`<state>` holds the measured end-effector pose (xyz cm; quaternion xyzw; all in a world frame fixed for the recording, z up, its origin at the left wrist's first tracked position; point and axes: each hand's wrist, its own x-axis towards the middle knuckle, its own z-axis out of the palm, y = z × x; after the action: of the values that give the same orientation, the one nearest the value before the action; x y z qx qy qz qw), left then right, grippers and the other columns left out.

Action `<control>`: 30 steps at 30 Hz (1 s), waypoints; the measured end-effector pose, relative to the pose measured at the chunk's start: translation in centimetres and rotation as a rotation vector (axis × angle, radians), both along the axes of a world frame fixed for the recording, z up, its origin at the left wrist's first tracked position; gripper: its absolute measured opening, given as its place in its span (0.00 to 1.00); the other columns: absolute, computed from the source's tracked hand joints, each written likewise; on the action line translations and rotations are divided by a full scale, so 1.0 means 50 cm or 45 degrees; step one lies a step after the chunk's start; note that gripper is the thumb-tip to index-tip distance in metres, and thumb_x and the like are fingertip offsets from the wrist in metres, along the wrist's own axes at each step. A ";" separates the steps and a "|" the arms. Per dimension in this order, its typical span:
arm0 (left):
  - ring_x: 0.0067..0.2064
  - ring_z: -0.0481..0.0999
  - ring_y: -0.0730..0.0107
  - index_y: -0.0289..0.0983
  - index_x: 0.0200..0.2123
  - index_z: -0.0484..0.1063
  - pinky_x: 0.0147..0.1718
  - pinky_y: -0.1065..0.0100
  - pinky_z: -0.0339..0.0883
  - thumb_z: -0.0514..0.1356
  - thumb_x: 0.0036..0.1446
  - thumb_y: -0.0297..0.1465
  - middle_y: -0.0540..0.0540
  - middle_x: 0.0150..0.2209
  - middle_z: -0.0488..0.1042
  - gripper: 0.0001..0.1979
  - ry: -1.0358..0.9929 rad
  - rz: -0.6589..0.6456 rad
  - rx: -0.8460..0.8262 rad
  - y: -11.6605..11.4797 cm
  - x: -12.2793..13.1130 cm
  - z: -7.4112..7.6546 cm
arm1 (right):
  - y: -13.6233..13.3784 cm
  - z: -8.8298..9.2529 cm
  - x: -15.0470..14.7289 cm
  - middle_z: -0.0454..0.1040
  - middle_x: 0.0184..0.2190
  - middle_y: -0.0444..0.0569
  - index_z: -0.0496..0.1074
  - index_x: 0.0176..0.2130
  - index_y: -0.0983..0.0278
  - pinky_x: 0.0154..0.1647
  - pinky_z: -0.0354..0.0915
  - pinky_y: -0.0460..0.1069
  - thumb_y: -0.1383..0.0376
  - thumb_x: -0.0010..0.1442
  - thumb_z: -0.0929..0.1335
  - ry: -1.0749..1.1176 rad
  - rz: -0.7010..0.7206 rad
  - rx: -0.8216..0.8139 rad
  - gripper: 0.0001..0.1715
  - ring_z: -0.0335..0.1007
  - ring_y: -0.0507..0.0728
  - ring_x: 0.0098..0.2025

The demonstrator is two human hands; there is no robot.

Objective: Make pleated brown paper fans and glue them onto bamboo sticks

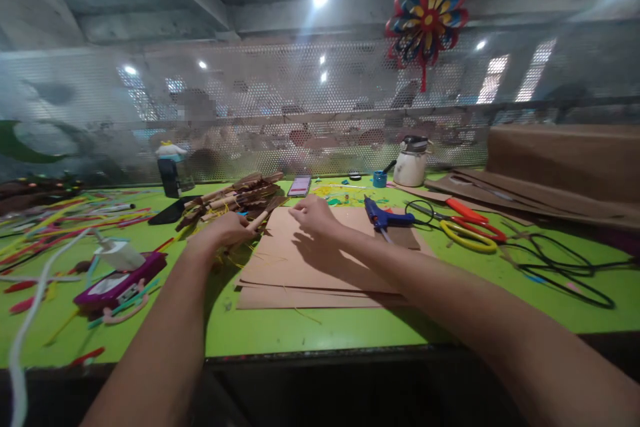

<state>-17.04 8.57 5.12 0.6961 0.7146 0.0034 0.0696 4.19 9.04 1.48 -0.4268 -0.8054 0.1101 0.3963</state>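
My left hand (227, 230) is closed at the near edge of a pile of brown rolled-paper sticks (235, 197) with dark, crinkled pieces. A pale paper stick (259, 219) pokes out from its fingers. Over the upper part of the brown paper sheets (320, 267), my right hand (316, 215) is raised with thumb and fingertips pinched together; whatever lies between them is too small to make out. Thin yellow strands hang by the left hand and lie on the sheets. Right of the right hand, a blue glue gun (387, 215) rests on the paper.
Scissors with red and yellow handles (470, 233) and a black cable (565, 273) lie at right. A purple power strip (121, 287) with a white plug stands at left among coloured pipe cleaners. Behind are a phone (300, 185), a white jug (411, 163) and stacked brown paper (565, 160).
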 end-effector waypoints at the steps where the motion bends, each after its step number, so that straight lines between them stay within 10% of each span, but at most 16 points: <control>1: 0.27 0.70 0.66 0.37 0.26 0.74 0.24 0.71 0.56 0.57 0.40 0.44 0.47 0.23 0.72 0.17 0.010 0.006 0.005 -0.004 0.003 0.006 | -0.011 0.007 0.032 0.70 0.24 0.49 0.74 0.26 0.69 0.29 0.56 0.46 0.64 0.56 0.63 0.013 -0.026 0.026 0.14 0.63 0.53 0.28; 8: 0.33 0.71 0.58 0.33 0.28 0.74 0.28 0.68 0.57 0.50 0.47 0.51 0.40 0.29 0.74 0.27 0.037 0.052 0.153 -0.027 0.007 0.041 | -0.115 0.001 0.230 0.71 0.25 0.49 0.73 0.25 0.67 0.32 0.60 0.47 0.65 0.54 0.65 0.222 -0.122 0.184 0.11 0.65 0.53 0.31; 13: 0.34 0.69 0.54 0.36 0.34 0.74 0.29 0.64 0.56 0.45 0.50 0.51 0.36 0.33 0.74 0.28 0.052 0.384 0.606 -0.062 0.047 0.081 | -0.143 0.007 0.323 0.72 0.24 0.48 0.73 0.26 0.67 0.30 0.61 0.47 0.62 0.52 0.65 0.379 -0.266 0.127 0.12 0.66 0.53 0.27; 20: 0.26 0.63 0.74 0.31 0.27 0.74 0.27 0.73 0.51 0.48 0.53 0.44 0.49 0.21 0.69 0.24 -0.305 -0.206 0.850 -0.105 0.224 0.118 | -0.110 0.027 0.434 0.69 0.18 0.46 0.73 0.25 0.69 0.22 0.57 0.45 0.57 0.49 0.66 0.441 -0.436 -0.014 0.17 0.61 0.50 0.21; 30: 0.24 0.63 0.72 0.34 0.22 0.70 0.24 0.71 0.49 0.51 0.54 0.37 0.46 0.22 0.70 0.16 -0.393 -0.932 0.504 -0.098 0.387 -0.015 | -0.082 0.047 0.493 0.68 0.16 0.45 0.72 0.20 0.68 0.21 0.55 0.45 0.61 0.46 0.66 0.056 -0.491 -0.177 0.13 0.60 0.50 0.19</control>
<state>2.30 3.66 4.35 0.8946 0.3878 0.2191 0.0373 28.85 4.93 3.82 -0.5971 -0.6902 0.0969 0.3971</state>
